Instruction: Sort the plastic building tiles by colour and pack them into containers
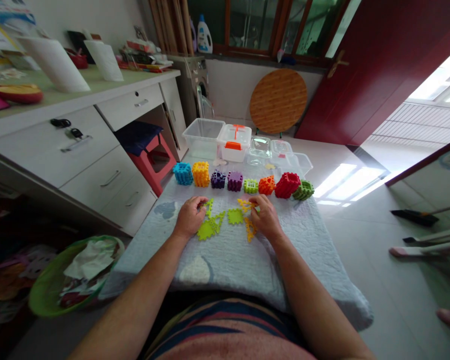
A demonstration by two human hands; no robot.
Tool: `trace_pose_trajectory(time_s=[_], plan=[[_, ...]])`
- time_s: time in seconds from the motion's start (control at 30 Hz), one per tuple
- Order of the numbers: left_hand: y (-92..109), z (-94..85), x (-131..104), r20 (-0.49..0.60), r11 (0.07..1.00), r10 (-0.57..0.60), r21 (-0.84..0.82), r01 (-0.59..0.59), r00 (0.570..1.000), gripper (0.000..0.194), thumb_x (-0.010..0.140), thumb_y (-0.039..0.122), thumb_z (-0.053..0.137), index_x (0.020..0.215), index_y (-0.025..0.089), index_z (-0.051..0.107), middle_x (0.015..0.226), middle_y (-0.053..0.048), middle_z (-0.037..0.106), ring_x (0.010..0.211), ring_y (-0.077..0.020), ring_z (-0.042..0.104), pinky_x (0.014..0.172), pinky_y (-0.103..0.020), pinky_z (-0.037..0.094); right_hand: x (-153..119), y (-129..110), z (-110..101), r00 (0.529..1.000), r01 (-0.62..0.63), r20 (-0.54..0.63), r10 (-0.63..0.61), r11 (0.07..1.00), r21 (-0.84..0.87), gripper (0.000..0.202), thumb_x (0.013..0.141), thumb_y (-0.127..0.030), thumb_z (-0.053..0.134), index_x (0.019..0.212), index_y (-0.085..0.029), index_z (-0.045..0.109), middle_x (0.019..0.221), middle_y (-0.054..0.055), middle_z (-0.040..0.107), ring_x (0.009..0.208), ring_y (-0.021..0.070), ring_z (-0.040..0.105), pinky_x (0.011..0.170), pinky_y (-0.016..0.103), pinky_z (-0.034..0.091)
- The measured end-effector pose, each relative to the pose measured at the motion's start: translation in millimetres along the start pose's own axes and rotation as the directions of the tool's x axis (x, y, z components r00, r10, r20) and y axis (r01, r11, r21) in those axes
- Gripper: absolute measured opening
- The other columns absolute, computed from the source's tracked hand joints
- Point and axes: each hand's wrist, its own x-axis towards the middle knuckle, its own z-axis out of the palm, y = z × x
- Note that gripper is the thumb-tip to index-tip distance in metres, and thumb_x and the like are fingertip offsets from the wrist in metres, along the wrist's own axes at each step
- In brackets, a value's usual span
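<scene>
Green triangle (209, 207) at the tips of our left grip (189, 216); fingers bent against its edge, but whether they pinch it we cannot tell. Just nearer our body, right of that grip: green square (205, 230), a second triangle (219, 221) beside it, joined or merely touching unclear.

Yellow triangle (243, 204) at the tips of our right grip (265, 216), fingers curled; closed on it or only resting, cannot tell. Another yellow one (251, 229) just nearer us. Between both grips, a lone square (235, 216) lies flat, probably there so either can reach it.

Beyond the grips, a row: blue block (183, 173), yellow block (201, 174), two purple, lime, orange, red block (287, 185), dark green. Likely parked there to leave working room, sorted by colour.

Farther out, tub (204, 136) and lidded box (234, 145), presumably storage, at the far end of the cloth-covered desk (242, 267).
</scene>
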Motion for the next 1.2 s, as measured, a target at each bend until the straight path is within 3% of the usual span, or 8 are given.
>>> trace_pose_trajectory(time_s=[0.17, 0.23, 0.37, 0.5, 0.6, 0.7, 0.87, 1.2], plan=[[0.0, 0.0, 0.1, 0.001, 1.0, 0.004, -0.004, -0.004, 1.0, 0.024, 0.077, 0.02, 0.05, 0.097, 0.019, 0.064, 0.097, -0.006, 0.066, 0.093, -0.021, 0.062, 0.091, -0.036, 0.05, -1.2, 1.1, -9.4, 0.998, -0.065, -0.008, 0.065, 0.984, -0.165, 0.015, 0.079, -0.015, 0.057, 0.091, -0.02, 0.064, 0.099, 0.008, 0.06, 0.098, 0.0244, 0.053, 0.087, 0.037, 0.039], [-0.2, 0.0, 0.1, -0.001, 1.0, 0.006, -0.007, -0.006, 1.0, 0.023, 0.077, 0.02, 0.05, 0.097, 0.019, 0.064, 0.098, -0.006, 0.067, 0.093, -0.0211, 0.062, 0.092, -0.036, 0.05, -2.3, -3.4, -17.3, 0.994, -0.008, 0.102, 0.028, 0.981, -0.196, 0.003, 0.08, -0.021, 0.061, 0.078, -0.02, 0.063, 0.091, 0.006, 0.06, 0.092, 0.0229, 0.052, 0.084, 0.036, 0.038], [-0.3, 0.2, -0.4, -0.003, 1.0, 0.013, -0.007, -0.013, 1.0, 0.023, 0.077, 0.019, 0.051, 0.095, 0.02, 0.064, 0.096, -0.006, 0.067, 0.093, -0.0211, 0.062, 0.091, -0.036, 0.05, -7.2, -17.5, -29.3, 0.924, 0.114, 0.382, 0.002, 0.953, -0.281, 0.02, 0.074, -0.038, 0.072, 0.076, -0.02, 0.062, 0.087, 0.005, 0.059, 0.085, 0.0222, 0.05, 0.077, 0.035, 0.036], [0.6, -0.2, -1.0, -0.01, 1.0, 0.015, -0.005, -0.015, 1.0, 0.023, 0.076, 0.019, 0.051, 0.095, 0.018, 0.064, 0.095, -0.007, 0.067, 0.092, -0.0213, 0.062, 0.09, -0.037, 0.05, -10.9, -24.2, -28.0, 0.903, 0.107, 0.424, 0.064, 0.924, -0.367, 0.023, 0.07, -0.037, 0.073, 0.078, -0.019, 0.061, 0.087, 0.007, 0.059, 0.085, 0.0231, 0.05, 0.075, 0.034, 0.036], [1.2, -0.4, -0.9, -0.009, 1.0, 0.016, 0.001, -0.016, 1.0, 0.022, 0.077, 0.019, 0.051, 0.095, 0.018, 0.064, 0.095, -0.006, 0.067, 0.09, -0.021, 0.062, 0.089, -0.036, 0.05, -10.0, -20.2, -24.4, 0.921, 0.096, 0.389, 0.015, 0.96, -0.265, 0.016, 0.069, -0.027, 0.07, 0.073, -0.019, 0.057, 0.081, 0.005, 0.058, 0.08, 0.0201, 0.05, 0.073, 0.032, 0.036], [1.3, -0.3, -0.3, -0.01, 1.0, 0.018, 0.005, -0.018, 1.0, 0.022, 0.077, 0.019, 0.051, 0.094, 0.018, 0.064, 0.094, -0.006, 0.067, 0.09, -0.021, 0.062, 0.089, -0.036, 0.05, -5.4, -12.0, -23.1, 0.978, 0.041, 0.208, -0.028, 0.997, -0.06, 0.008, 0.072, -0.017, 0.059, 0.07, -0.02, 0.052, 0.072, 0.001, 0.055, 0.071, 0.0155, 0.05, 0.068, 0.028, 0.037], [1.7, -0.7, 0.0, 0.002, 1.0, 0.022, 0.006, -0.022, 1.0, 0.022, 0.077, 0.02, 0.052, 0.095, 0.019, 0.064, 0.094, -0.006, 0.067, 0.09, -0.0211, 0.062, 0.088, -0.036, 0.05, 5.0, 0.0, -25.9, 0.991, -0.109, -0.08, 0.111, 0.993, 0.034, 0.008, 0.078, -0.02, 0.053, 0.07, -0.021, 0.05, 0.067, -0.002, 0.05, 0.057, 0.0115, 0.043, 0.058, 0.025, 0.035], [1.8, -1.2, -1.3, -0.003, 1.0, 0.024, 0.005, -0.024, 1.0, 0.021, 0.077, 0.019, 0.053, 0.095, 0.02, 0.064, 0.096, -0.006, 0.067, 0.093, -0.0211, 0.062, 0.088, -0.035, 0.05, -10.4, 4.9, -34.9, 0.936, 0.022, 0.342, 0.078, 0.96, -0.279, 0.009, 0.07, -0.02, 0.058, 0.078, -0.02, 0.054, 0.078, 0.001, 0.051, 0.072, 0.0152, 0.048, 0.064, 0.025, 0.034]])
